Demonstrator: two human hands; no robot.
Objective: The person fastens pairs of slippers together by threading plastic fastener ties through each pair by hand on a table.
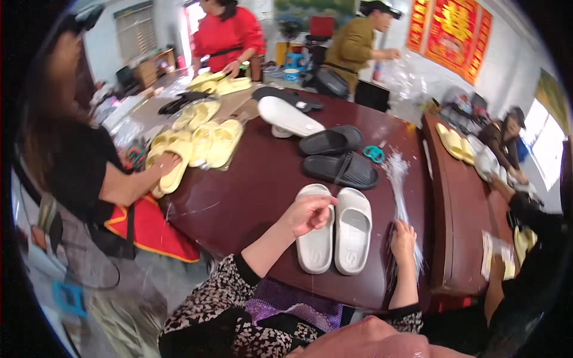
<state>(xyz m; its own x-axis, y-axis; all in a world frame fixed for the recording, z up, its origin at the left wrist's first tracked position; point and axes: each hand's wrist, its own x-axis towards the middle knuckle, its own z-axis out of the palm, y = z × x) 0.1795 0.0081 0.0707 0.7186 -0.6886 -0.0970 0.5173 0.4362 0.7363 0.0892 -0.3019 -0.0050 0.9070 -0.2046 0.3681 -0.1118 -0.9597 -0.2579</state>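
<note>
Two white slippers (pixel 334 232) lie side by side on the dark red tabletop (pixel 250 197). Left hand (pixel 307 213), fingers curled, rests on the left slipper. Right hand (pixel 403 238), at 3 o'clock, pinches clear plastic ties (pixel 399 179). Black slippers (pixel 337 155) at 12 o'clock.

My left hand (pixel 309 213) covers the near part of the left white slipper (pixel 316 238), so I cannot tell whether my fingers grip it or only rest there. My right hand (pixel 403 234) lies on the bundle of clear plastic strips (pixel 399 191) to the right of that slipper; the strips blur together and my fingertips vanish among them. Beyond the slippers, the small teal thing (pixel 374 154) is too small to identify.
</note>
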